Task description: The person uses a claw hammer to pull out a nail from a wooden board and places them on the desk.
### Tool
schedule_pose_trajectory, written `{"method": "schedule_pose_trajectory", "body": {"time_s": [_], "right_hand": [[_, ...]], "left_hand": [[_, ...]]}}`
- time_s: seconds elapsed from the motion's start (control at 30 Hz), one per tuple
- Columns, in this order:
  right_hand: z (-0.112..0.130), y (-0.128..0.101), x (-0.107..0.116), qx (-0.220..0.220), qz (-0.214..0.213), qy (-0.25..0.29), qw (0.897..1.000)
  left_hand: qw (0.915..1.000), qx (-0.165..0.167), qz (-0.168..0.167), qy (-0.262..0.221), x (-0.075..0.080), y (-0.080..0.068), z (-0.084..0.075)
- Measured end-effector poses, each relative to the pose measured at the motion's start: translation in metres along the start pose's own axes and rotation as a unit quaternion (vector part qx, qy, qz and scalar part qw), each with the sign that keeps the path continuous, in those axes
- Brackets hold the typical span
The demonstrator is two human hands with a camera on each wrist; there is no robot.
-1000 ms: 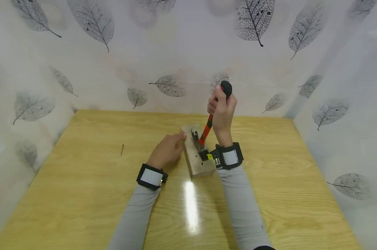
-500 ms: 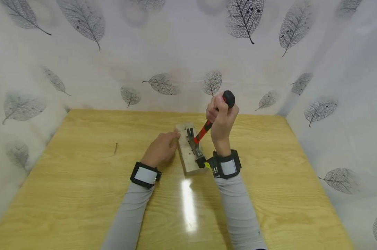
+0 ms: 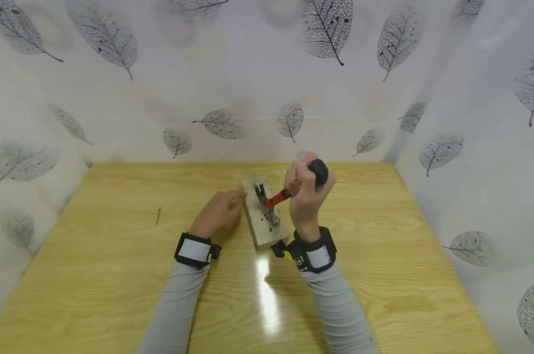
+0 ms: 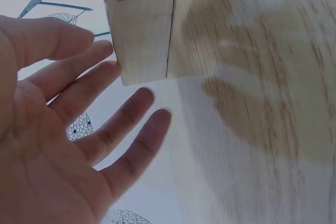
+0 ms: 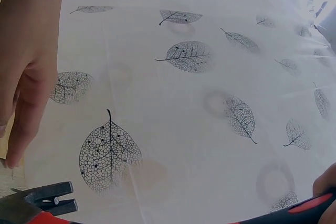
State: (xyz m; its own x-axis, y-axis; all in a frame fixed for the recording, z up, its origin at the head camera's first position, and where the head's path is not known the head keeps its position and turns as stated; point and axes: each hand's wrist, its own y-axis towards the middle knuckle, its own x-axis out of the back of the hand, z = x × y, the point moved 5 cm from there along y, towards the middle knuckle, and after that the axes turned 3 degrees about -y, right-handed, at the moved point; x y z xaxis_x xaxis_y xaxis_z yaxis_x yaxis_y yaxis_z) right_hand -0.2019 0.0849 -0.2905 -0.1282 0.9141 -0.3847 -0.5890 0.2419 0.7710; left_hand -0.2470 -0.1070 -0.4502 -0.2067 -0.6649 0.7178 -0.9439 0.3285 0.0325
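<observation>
A pale wooden block [image 3: 254, 227] lies on the table with several dark spots on its top. My right hand [image 3: 308, 199] grips the black-and-red handle of a claw hammer [image 3: 272, 202], whose metal head rests on the block while the handle leans up to the right. In the right wrist view, a nail [image 5: 55, 201] shows between the two prongs of the claw. My left hand [image 3: 218, 214] touches the block's far left side with its fingertips. The left wrist view has those fingers [image 4: 100, 85] loosely extended and spread at the end of the block [image 4: 144, 40].
A single loose nail [image 3: 158, 216] lies on the wooden table [image 3: 116, 275] to the left of the left hand. Behind the table's far edge and along its sides hangs a white curtain [image 3: 244, 73] with a grey leaf print.
My right hand has come down and toward me, so the hammer handle leans lower to the right. The left hand stays at the block, and the head view has shifted a little.
</observation>
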Motion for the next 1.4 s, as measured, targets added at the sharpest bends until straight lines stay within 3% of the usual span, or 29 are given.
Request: {"method": "schedule_pose_trajectory", "body": {"time_s": [0.2, 0.33, 0.47, 0.9, 1.2, 1.3, 1.4], "right_hand": [[0.013, 0.005, 0.003, 0.005, -0.012, 0.036, 0.999], [0.026, 0.01, 0.004, 0.016, -0.002, 0.048, 0.999], [0.034, 0.012, 0.005, 0.021, 0.008, 0.05, 0.998], [0.036, 0.012, 0.005, 0.004, 0.015, 0.047, 0.999], [0.033, 0.011, -0.001, -0.006, 0.023, 0.062, 0.998], [0.036, 0.013, 0.001, -0.007, 0.017, 0.06, 0.998], [0.038, 0.014, 0.003, -0.008, 0.008, 0.053, 0.999]], "left_hand": [[0.9927, -0.085, -0.068, -0.052, 0.012, 0.001, -0.022], [0.9876, -0.125, -0.058, -0.074, 0.01, 0.0, -0.04], [0.9866, -0.133, -0.051, -0.08, 0.006, 0.001, -0.047], [0.9849, -0.134, -0.088, -0.066, 0.007, -0.001, -0.046], [0.9784, -0.097, -0.164, -0.08, 0.028, -0.006, -0.033], [0.9788, -0.062, -0.181, -0.072, 0.04, -0.01, -0.017], [0.9822, 0.006, -0.181, -0.048, 0.056, -0.019, 0.005]]}}
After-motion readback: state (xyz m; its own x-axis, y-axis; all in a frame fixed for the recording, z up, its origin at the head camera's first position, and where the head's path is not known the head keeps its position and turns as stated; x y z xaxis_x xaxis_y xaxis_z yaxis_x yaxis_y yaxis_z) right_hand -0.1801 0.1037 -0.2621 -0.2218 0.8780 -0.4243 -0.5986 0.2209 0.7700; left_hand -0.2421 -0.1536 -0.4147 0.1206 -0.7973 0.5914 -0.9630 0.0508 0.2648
